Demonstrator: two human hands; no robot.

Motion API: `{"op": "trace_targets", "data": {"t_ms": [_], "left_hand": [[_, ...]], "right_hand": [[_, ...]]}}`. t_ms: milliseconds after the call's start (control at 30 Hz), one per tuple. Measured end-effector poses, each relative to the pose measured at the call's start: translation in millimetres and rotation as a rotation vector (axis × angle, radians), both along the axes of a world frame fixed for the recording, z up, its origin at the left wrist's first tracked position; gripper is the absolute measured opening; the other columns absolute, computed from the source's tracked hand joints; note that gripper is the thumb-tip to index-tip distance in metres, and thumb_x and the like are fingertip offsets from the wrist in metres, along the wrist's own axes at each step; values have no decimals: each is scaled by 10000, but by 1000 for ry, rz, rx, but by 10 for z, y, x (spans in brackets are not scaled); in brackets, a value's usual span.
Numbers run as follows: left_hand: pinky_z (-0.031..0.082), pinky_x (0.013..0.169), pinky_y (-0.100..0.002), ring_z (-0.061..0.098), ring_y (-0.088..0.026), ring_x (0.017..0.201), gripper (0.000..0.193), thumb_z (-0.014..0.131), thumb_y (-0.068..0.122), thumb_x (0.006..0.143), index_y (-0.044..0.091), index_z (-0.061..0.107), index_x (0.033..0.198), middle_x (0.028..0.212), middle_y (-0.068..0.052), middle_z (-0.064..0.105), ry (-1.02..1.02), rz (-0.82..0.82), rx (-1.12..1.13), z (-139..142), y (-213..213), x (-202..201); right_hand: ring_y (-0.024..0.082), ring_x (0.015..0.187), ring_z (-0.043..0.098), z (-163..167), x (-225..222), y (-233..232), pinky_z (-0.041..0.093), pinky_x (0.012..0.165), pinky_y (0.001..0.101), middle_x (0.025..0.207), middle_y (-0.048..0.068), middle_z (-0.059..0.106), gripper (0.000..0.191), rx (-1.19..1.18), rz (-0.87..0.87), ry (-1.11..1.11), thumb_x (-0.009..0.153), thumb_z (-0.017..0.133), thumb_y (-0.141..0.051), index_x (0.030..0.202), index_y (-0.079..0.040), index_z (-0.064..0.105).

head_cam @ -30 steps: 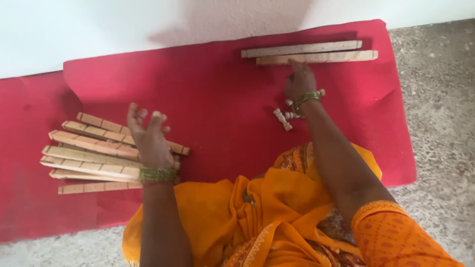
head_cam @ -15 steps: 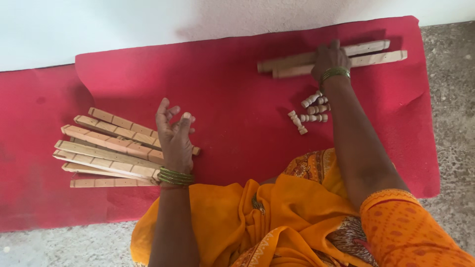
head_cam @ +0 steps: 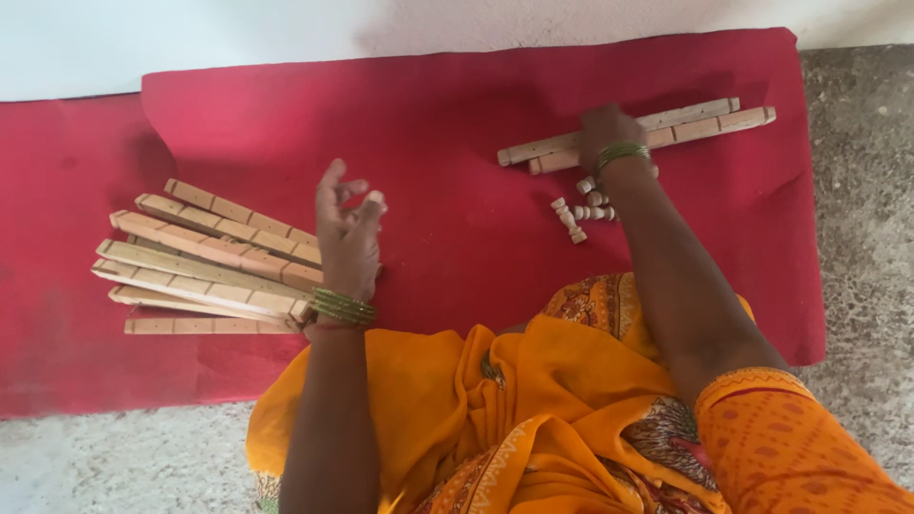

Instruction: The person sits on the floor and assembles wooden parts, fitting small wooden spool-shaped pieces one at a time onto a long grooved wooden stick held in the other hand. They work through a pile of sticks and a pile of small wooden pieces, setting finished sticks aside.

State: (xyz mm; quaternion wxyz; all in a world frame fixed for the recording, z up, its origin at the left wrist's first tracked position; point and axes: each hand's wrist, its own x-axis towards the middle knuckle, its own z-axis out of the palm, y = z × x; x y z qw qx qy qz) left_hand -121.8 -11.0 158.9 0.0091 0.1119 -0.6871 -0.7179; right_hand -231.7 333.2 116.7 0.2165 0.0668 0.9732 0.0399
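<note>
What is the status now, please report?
Right hand shut on two wooden slats. Left hand open, empty, beside slat pile. Small pegs near right wrist.

On the red mat, her right hand presses down on two long wooden slats near its far edge. Small wooden pegs lie just beside her wrist. Her left hand hovers, fingers spread, beside a pile of slats.

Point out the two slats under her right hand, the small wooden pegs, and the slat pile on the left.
Two wooden slats [head_cam: 705, 119], head view: bare stretch right of the right hand [head_cam: 609, 133].
Small wooden pegs [head_cam: 571, 219], head view: the nearest peg.
Slat pile [head_cam: 209, 257], head view: a middle slat.
</note>
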Motion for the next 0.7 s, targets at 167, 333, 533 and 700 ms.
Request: {"op": "trace_targets", "data": {"t_ms": [167,333,533,700], "left_hand": [[508,640,-181,584,-86,921,679,650,142,956,57,333,1549,1278,-107,512,-63,-89,-37,46,69,36],[513,625,-168,570,-71,900,658,642,127,960,54,348,1544,1264,-97,526,-67,-102,-94,79,81,35],[482,573,-171,562,-51,846,635,642,129,959,53,381,1533,1207,-70,546,-76,-141,-127,84,86,40],[473,560,-179,544,-37,797,636,651,125,960,56,388,1534,1159,-46,561,-78,-192,-156,85,102,75]], "right_hand": [[311,1027,727,69,269,-558,612,856,420,1168,206,708,320,-128,104,-159,988,624,-121,1298,-45,598],[277,963,734,-35,529,-1025,637,743,377,1222,228,641,317,-11,363,-119,966,615,-88,1265,12,587],[256,918,755,-291,583,-1149,644,647,348,1216,206,628,299,73,449,-57,951,635,-95,1221,33,614],[281,952,729,-481,557,-1019,632,669,361,1190,196,638,262,69,421,13,936,647,-108,1173,2,651]]}}
